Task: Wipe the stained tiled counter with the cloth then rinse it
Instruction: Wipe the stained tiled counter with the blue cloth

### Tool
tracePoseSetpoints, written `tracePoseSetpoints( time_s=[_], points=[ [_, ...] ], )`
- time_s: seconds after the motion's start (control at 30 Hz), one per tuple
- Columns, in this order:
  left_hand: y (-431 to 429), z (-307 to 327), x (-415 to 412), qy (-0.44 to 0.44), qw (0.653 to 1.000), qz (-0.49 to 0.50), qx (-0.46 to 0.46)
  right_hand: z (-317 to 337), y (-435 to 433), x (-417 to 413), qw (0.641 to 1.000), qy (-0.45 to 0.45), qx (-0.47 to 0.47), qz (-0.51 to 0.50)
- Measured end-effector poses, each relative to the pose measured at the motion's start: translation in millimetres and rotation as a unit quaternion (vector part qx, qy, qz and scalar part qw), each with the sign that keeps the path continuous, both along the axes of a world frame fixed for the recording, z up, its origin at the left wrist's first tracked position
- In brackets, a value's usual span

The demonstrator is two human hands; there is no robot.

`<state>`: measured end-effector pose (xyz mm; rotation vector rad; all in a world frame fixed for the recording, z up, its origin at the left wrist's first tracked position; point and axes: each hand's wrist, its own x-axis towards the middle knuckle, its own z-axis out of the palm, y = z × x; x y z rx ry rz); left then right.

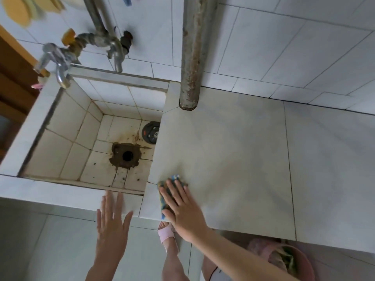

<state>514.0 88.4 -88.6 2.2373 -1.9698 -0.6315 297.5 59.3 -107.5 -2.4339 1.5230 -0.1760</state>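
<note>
I'm looking into a home wash area: white wall tiles, tiled sink (67, 126), metal taps (54, 61), tiled worktop (233, 159).

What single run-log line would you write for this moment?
phase: wiping | right hand: pressing cloth on counter beside sink | left hand: open, holding nothing | rinse: not yet done
</note>
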Motion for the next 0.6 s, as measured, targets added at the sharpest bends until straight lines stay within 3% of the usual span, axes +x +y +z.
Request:
tracePoseSetpoints(
  time_s=[0.1, 0.27, 0.37, 0.6],
  points=[
    [-6, -3, 19, 0.002, 1.0, 0.006, -0.006, -4, -34, -17, 0.999, 0.014, -0.02, 0.026],
    [-20, -5, 27, 0.013, 1.0, 0.015, -0.024, -10, -137, -22, 0.994, 0.019, -0.01, -0.106],
    [-28, -4, 30, 0.011, 0.998, 0.045, -0.034, -10, -150, -1, 0.985, 0.024, -0.018, -0.169],
    [-32, -7, 41, 0.003, 0.994, 0.107, -0.028, -3, -43, 42, 1.0, -0.004, -0.004, -0.006]
  ],
)
